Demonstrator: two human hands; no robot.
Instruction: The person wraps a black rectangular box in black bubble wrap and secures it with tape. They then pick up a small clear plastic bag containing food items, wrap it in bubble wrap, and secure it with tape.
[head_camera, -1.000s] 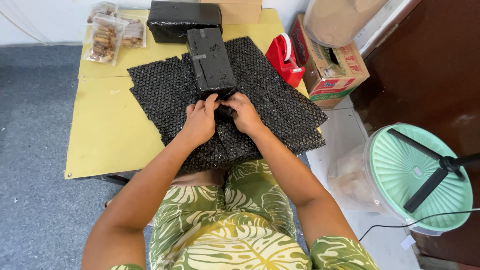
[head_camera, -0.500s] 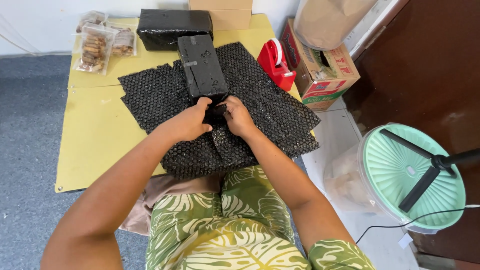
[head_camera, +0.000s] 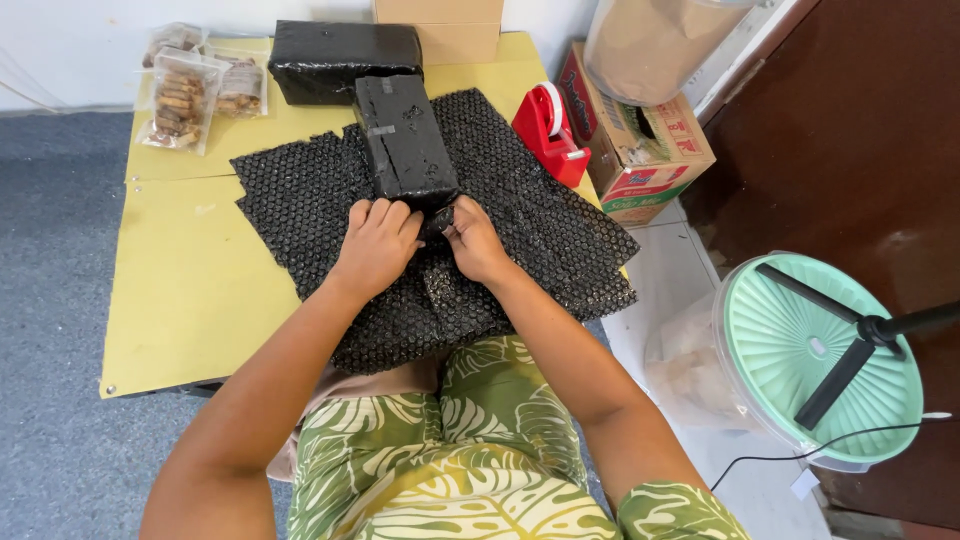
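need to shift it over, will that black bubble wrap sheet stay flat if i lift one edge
Probably not. The bubble wrap already creases and bunches where the left hand and right hand gather it, so it looks floppy. It is likely light, but the wrapped box lying on it would probably drag along.

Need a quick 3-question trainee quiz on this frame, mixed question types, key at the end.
1. True or false: both hands, left hand and right hand, are at the near end of the black box.
2. Multiple choice: what lies under that box? A) newspaper B) black bubble wrap C) a towel
3. Fill in: the red tape dispenser stands between the bubble wrap and the ______ on the person's right.

Key:
1. True; the fingers gather wrap against the box's near end.
2. B; it is spread over the yellow table.
3. Cardboard carton.
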